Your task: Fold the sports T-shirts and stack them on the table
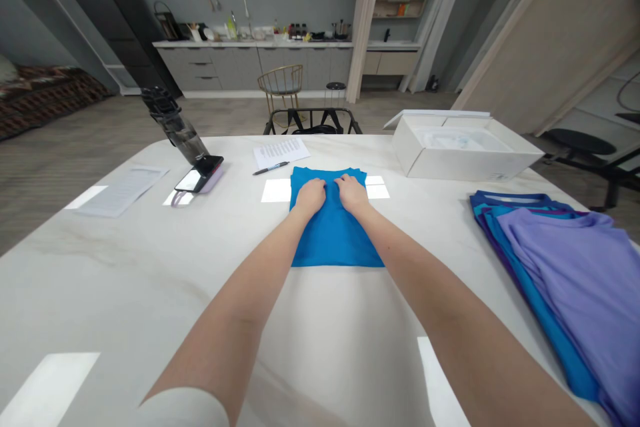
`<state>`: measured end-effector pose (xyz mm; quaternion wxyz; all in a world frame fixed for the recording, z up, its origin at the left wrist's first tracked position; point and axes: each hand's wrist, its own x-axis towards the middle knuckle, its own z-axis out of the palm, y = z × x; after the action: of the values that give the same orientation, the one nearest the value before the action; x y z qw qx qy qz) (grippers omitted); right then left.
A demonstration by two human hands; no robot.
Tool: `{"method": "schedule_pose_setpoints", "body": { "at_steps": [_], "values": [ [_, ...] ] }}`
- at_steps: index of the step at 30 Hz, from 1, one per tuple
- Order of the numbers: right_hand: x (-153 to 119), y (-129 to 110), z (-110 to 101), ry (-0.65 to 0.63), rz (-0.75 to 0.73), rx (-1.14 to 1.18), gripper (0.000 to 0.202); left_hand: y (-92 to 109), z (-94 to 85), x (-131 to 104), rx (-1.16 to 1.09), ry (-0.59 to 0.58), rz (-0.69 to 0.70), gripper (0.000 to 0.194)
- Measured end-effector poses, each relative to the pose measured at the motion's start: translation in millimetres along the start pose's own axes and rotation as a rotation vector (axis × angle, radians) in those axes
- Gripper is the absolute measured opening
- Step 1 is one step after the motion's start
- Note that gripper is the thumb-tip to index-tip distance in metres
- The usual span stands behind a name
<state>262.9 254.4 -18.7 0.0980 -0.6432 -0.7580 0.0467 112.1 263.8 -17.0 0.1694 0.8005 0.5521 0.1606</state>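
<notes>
A blue cloth [334,233], folded into a rough square, lies flat on the white table [150,293]. On its upper left part rests my left hand [311,196], and my right hand [352,192] is on its upper right part. Both hands touch the cloth with fingers bent inward toward each other, a short gap between them. The fingertips press on or pinch the fabric near its far edge; whether any fabric is between the fingers is too small to tell.
A pile of purple and blue shirts [575,267] covers the right side. Behind it stands an open white box [450,150]. A printed sheet [283,151], a pen [271,168], a phone on a stand [200,175] and another paper [123,191] lie left and beyond.
</notes>
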Motion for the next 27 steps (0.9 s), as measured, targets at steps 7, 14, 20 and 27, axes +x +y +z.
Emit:
{"method": "schedule_pose_setpoints", "body": {
  "at_steps": [7,14,20,27],
  "values": [
    [-26,-22,13,-0.038,0.166,0.051,0.057,15,21.3,-29,0.113,0.088,-0.089,0.054],
    [-71,-4,14,-0.036,0.102,-0.004,0.067,-10,18.6,-72,0.227,0.068,-0.072,0.062],
    [-99,8,2,0.011,0.215,-0.079,0.074,-10,8.3,-102,0.280,0.167,0.158,0.052],
    [-132,-45,8,0.025,0.109,0.014,0.057,38,27.0,-134,0.149,0.110,-0.011,0.053]
  ]
}}
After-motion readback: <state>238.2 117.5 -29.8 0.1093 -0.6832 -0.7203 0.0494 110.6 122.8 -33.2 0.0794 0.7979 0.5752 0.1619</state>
